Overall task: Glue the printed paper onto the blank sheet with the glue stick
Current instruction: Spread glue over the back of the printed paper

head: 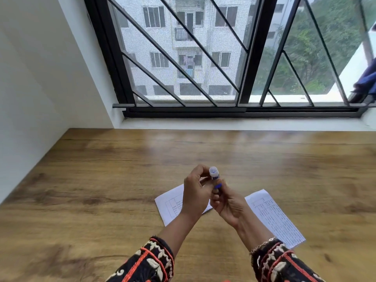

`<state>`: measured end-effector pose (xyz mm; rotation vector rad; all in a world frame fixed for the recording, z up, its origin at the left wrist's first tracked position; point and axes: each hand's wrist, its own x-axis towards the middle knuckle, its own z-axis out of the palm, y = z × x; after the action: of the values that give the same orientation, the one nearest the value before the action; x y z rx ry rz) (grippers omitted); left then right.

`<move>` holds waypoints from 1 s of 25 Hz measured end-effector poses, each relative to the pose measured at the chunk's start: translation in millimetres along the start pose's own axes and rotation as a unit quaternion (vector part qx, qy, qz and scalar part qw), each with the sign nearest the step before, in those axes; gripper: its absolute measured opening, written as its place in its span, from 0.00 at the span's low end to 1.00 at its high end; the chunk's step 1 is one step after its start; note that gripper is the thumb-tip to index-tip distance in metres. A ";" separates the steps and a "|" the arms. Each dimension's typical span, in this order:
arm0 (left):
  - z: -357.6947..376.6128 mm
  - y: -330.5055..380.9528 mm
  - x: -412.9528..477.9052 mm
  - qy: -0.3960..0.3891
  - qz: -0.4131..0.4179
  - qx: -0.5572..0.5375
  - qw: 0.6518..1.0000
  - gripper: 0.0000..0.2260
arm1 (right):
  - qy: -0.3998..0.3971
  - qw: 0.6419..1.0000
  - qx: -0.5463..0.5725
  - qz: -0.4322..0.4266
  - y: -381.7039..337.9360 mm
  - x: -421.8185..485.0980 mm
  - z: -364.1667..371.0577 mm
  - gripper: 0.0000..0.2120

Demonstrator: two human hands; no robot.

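Both hands hold a glue stick [214, 178] upright above the wooden table [101, 180]. Its body is white and blue, and its pale round top faces up. My right hand [230, 202] grips the lower part of the stick. My left hand [197, 192] has its fingers curled round the upper part near the top. Under my left hand lies a white sheet [169, 204] with a printed table on it, partly hidden by my hand and wrist. A second printed paper [274, 216] lies flat to the right of my right hand.
A white window sill [234, 124] and a black-framed window with a metal grille [203, 58] run along the table's far edge. A white wall [36, 78] stands at the left. Patterned black sleeves [150, 261] cover both forearms.
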<state>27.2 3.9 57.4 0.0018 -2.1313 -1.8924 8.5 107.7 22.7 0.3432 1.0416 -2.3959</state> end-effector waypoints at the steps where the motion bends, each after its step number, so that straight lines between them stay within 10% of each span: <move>1: 0.9 0.0 -1.5 -0.007 0.000 0.002 1.000 0.08 | 0.014 1.000 -0.021 0.012 0.4 0.6 0.7 0.13; 25: -5.1 -1.9 6.8 0.023 0.004 -0.018 1.000 0.10 | 0.018 0.999 0.026 -0.022 -4.1 4.4 2.6 0.08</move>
<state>21.5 -2.6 57.5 0.0271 -2.0638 -1.9078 2.6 106.7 25.2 0.3877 1.0147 -2.4680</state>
